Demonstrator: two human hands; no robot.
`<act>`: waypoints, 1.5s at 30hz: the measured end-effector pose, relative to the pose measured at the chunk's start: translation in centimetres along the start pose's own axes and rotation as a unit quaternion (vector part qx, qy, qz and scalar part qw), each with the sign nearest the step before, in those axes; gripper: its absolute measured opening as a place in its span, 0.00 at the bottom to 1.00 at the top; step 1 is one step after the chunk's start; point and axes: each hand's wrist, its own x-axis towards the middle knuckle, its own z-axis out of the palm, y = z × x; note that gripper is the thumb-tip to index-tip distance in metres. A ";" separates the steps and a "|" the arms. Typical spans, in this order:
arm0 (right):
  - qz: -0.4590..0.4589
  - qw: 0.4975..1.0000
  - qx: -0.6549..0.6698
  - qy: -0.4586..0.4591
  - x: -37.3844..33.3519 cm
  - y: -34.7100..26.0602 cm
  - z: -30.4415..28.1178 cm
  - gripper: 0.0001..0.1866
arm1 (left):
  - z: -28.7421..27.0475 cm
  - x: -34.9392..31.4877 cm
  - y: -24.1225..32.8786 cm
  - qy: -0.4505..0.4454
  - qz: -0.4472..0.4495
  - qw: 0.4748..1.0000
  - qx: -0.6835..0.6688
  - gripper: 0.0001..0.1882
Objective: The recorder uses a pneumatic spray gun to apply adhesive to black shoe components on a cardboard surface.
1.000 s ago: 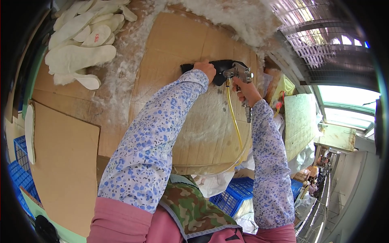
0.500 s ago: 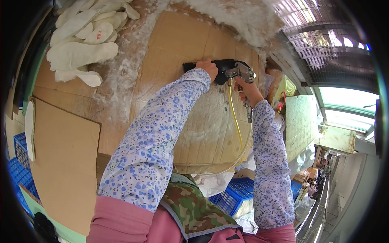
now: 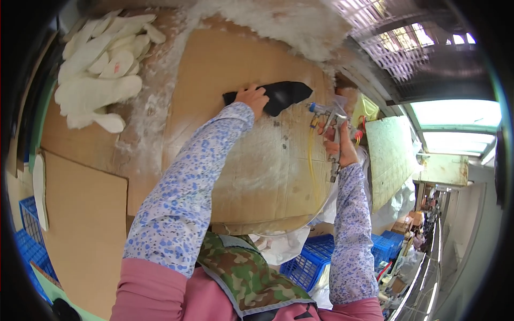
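A black, flat, curved piece (image 3: 286, 96), perhaps a shoe upper, lies on the worn cardboard sheet (image 3: 241, 59). My left hand (image 3: 253, 100) grips it near its left end with bent fingers. To the right of the black piece, my right hand (image 3: 342, 143) is wrapped round a metal spray gun (image 3: 333, 113) with a blue-tipped front. A yellow hose (image 3: 311, 160) hangs from the gun and curves toward the sheet's near edge. The gun is apart from the black piece, its nozzle turned toward it.
White insoles (image 3: 101, 80) are heaped at the far left. Whitish fluffy residue (image 3: 278, 21) covers the far edge. A brown cardboard panel (image 3: 80, 208) lies at the near left. Blue crates (image 3: 308, 262) stand below the table, and a pale board (image 3: 391, 160) leans at the right.
My right hand has drawn the spray gun away from the black piece, which now shows its whole right end. My left hand still holds the piece. The whole view has shifted slightly.
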 end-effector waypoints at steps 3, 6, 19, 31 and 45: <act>-0.017 0.999 -0.048 0.017 -1.2 1.6 1.0 0.42 | -0.2 -0.4 -0.7 0.047 -0.036 0.998 0.027 0.19; -0.044 0.999 -0.007 -0.012 -3.2 3.0 -0.1 0.44 | -0.2 0.1 0.4 0.065 -0.082 0.993 0.056 0.24; -0.164 0.939 0.258 -0.157 -9.9 10.1 -5.0 0.41 | 0.0 -0.3 0.5 0.028 -0.122 0.981 0.149 0.26; -0.271 0.873 0.344 -0.213 -15.7 15.6 -9.5 0.50 | 0.3 0.6 2.5 0.024 -0.138 0.969 0.202 0.26; -0.317 0.806 0.406 -0.291 -17.4 19.8 -12.7 0.46 | 0.9 0.8 3.2 -0.004 -0.160 0.954 0.253 0.30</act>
